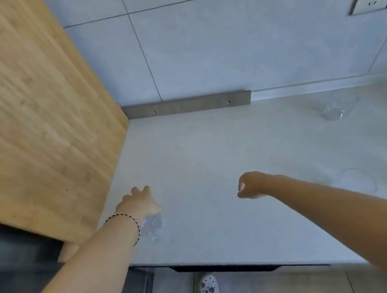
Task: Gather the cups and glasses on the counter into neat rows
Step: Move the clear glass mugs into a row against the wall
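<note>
Several clear glasses show as blurs along the right side of the pale table. One more glass stands near its front left edge, just under the palm of the left grip, fingers spread wide, while the right grip is curled closed on nothing. Such glass is probably light, rigid, slick and breakable, so hold it round the side wall.
</note>
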